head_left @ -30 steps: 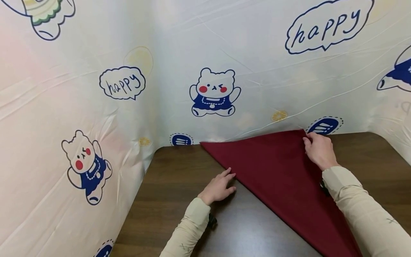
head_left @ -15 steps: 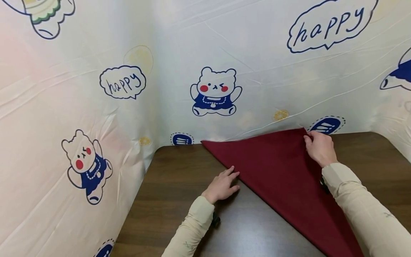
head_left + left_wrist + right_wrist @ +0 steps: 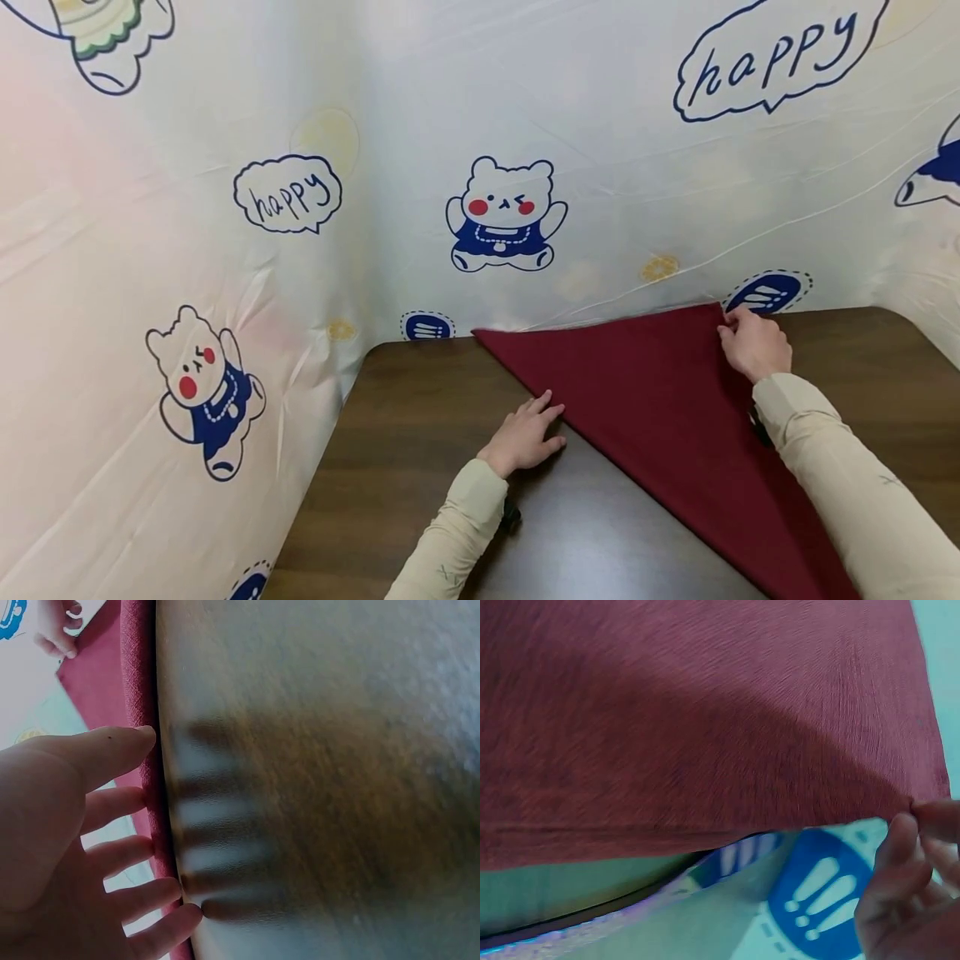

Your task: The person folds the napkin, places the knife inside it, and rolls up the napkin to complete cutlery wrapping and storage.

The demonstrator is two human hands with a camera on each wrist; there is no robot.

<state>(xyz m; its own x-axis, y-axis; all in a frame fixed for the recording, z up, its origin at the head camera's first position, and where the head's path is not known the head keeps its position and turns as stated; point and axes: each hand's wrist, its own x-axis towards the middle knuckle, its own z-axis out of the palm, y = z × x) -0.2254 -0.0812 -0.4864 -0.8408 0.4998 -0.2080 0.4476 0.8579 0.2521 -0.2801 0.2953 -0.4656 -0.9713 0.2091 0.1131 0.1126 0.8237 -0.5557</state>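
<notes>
Pinching burgundy cloth's (image 3: 660,400) far corner with right hand (image 3: 757,344), splaying left hand (image 3: 522,433) at left edge; likely aligning, needing smoothing next.

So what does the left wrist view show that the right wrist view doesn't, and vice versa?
Left wrist only: the left hand, fingers spread at the edge of the red cloth.
Right wrist only: a close look at the right hand pinching the cloth's corner.
Both: the cloth, the right hand and blue print on the curtain.
</notes>
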